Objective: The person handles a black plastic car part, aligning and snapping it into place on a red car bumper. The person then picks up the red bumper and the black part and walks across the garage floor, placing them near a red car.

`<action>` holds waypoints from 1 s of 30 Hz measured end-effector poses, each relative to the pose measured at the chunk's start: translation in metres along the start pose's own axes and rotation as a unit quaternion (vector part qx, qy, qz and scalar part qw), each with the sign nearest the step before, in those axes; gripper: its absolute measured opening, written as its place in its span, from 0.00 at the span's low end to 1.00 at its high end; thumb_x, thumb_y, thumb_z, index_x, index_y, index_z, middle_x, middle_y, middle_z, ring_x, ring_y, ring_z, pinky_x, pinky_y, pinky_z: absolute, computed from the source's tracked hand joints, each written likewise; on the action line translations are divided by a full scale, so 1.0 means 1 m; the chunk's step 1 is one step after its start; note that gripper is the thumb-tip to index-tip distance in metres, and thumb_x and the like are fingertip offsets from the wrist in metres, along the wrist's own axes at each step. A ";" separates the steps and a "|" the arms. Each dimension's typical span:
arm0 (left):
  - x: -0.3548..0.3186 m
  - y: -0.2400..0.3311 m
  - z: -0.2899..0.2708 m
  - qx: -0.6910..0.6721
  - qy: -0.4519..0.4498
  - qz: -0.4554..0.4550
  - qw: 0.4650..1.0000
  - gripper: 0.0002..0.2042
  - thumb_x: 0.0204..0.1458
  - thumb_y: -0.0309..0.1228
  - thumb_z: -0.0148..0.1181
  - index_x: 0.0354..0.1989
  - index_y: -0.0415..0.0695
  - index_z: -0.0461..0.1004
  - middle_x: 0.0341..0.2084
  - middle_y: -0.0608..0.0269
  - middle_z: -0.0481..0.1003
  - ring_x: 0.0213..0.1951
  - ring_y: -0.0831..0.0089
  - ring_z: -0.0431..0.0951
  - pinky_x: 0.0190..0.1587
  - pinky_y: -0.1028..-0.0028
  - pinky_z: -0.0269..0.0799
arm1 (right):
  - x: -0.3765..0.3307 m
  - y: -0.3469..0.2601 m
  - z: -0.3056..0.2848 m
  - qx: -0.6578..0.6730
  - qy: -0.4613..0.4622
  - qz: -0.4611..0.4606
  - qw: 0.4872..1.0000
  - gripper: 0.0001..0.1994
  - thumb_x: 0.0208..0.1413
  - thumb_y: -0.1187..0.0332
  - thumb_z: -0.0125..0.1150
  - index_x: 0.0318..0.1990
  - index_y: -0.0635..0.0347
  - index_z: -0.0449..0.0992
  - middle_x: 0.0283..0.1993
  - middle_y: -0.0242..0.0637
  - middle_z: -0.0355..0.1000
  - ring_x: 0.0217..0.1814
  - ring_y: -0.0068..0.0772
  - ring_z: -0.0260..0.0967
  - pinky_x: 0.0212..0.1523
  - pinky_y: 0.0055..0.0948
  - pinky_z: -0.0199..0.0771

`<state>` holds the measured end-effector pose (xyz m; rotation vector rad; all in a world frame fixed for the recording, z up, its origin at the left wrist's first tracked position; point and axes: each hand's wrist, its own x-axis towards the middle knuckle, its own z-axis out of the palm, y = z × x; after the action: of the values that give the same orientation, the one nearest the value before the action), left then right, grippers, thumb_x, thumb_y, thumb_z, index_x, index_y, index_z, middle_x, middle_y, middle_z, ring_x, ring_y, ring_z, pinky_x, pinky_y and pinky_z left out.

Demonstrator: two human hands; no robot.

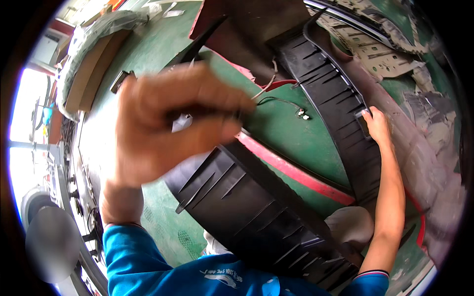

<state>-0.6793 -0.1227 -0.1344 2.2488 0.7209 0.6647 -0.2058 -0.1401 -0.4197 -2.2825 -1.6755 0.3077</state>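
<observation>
My left hand point(163, 123) is raised close to the camera, blurred by motion. Its index finger and thumb curl toward each other in a pinch; what lies between them is too smeared to name. A small dark, shiny end point(121, 82) shows beside its knuckles. Low at the right, my right hand point(379, 127) grips the edge of a long ribbed black plastic trim panel point(331, 93), thumb on top beside a rectangular dark recess. Another ribbed black plastic section point(247, 202) lies across in front of my body. A red strip point(291, 170) runs between the two sections.
A large dark red panel point(242, 34) lies at the far side. A thin wire with white connectors point(302, 114) rests on the green floor point(291, 140). Perforated beige parts point(365, 49) are at the far right, a plastic-wrapped curved part point(98, 64) at the left.
</observation>
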 end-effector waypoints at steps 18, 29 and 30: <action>-0.104 -0.030 0.082 -0.072 0.093 -0.152 0.981 0.16 0.53 0.18 0.68 0.52 0.37 0.80 0.36 0.52 0.77 0.36 0.60 0.81 0.35 0.66 0.79 | -0.171 -0.173 -0.123 0.266 -0.470 -0.136 0.831 0.54 0.44 0.62 0.82 0.74 0.75 0.52 0.59 0.52 0.74 0.54 0.39 0.77 0.56 0.34 0.76; -0.065 -0.029 0.087 -0.025 0.130 -0.146 0.980 0.09 0.51 0.21 0.71 0.41 0.35 0.82 0.32 0.52 0.81 0.34 0.57 0.85 0.37 0.68 0.83 | -0.138 -0.201 -0.119 0.527 -0.415 0.049 0.740 0.38 0.51 0.79 0.69 0.71 0.76 0.59 0.41 0.39 0.74 0.23 0.17 0.65 0.23 0.19 0.65; -0.060 -0.030 0.088 -0.014 0.132 -0.151 0.980 0.09 0.51 0.22 0.71 0.40 0.35 0.82 0.32 0.52 0.81 0.34 0.57 0.85 0.37 0.67 0.82 | -0.137 -0.201 -0.118 0.530 -0.406 0.045 0.743 0.39 0.51 0.78 0.70 0.71 0.75 0.59 0.40 0.38 0.74 0.23 0.17 0.65 0.22 0.20 0.65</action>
<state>-0.6760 -0.1818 -0.2279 1.9872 1.1492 0.8216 -0.3863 -0.2273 -0.2383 -1.3206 -1.0665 1.9127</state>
